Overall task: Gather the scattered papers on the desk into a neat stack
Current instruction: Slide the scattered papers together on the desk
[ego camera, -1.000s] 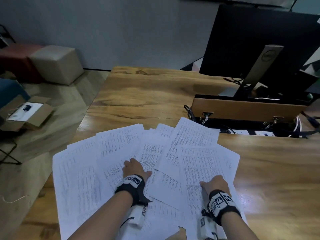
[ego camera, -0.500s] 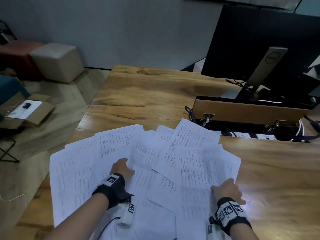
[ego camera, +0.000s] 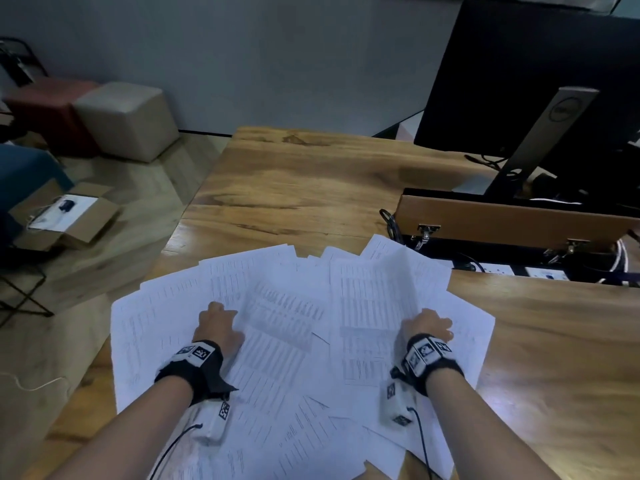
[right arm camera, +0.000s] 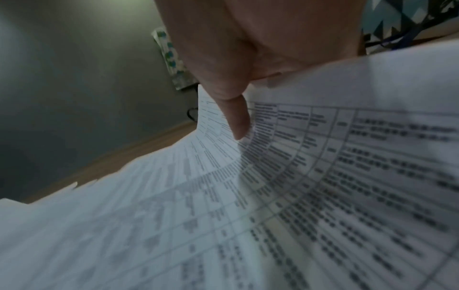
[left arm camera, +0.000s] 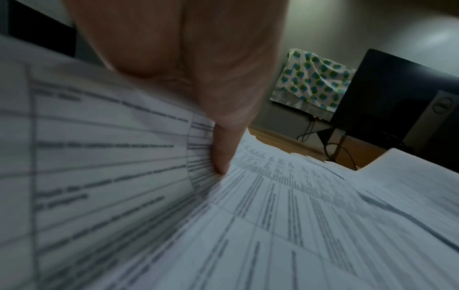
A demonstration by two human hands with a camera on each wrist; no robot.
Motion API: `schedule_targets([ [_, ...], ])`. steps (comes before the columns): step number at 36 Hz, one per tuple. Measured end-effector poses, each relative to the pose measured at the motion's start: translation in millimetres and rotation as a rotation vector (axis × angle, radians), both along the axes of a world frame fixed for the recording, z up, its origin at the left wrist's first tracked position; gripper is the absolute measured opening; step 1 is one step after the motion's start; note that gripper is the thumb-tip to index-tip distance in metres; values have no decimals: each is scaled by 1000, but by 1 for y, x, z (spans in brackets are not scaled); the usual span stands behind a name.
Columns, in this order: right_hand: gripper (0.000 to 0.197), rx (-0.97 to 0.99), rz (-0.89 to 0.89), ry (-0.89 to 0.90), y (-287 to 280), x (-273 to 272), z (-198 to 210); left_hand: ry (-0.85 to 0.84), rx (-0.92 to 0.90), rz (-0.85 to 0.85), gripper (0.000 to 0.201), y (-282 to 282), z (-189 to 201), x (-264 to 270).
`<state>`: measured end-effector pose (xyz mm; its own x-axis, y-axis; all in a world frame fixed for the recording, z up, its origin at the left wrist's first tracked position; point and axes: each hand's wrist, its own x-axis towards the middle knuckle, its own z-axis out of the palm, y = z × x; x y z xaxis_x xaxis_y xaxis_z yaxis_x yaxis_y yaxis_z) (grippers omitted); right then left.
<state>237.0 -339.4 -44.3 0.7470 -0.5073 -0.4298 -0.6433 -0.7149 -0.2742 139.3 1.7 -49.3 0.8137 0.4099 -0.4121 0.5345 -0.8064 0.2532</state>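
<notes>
Under both hands I note the papers (ego camera: 287, 327) bunched closer than a second ago. Left hand (ego camera: 217, 327) and right hand (ego camera: 427, 327) each grip lifted sheets. Bare tabletop (ego camera: 554, 341) lies right of the right grip.

The papers (ego camera: 284, 341) are thin white printed sheets, matt and smooth. The surface (ego camera: 311, 188) is grained wood with a soft sheen. Black cloth wrist bands (ego camera: 194, 372) look matt.
</notes>
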Motion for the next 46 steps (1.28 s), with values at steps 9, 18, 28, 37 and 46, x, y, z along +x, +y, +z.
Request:
schedule_targets([
  [9, 80, -63, -82, 197, 17, 6, 1, 136, 58, -163, 42, 6, 10, 15],
  [18, 111, 58, -210, 96, 7, 9, 0, 149, 105, -199, 85, 13, 13, 30],
  [28, 14, 261, -242, -160, -13, -4, 7, 93, -17, -188, 31, 24, 18, 27],
  [37, 6, 516, -99, -374, -41, -19, 11, -106, -159, -118, 8, 48, 43, 23],
  [46, 5, 761, -69, -437, -51, -28, 44, -299, -442, -4, 22, 65, 61, 12],
])
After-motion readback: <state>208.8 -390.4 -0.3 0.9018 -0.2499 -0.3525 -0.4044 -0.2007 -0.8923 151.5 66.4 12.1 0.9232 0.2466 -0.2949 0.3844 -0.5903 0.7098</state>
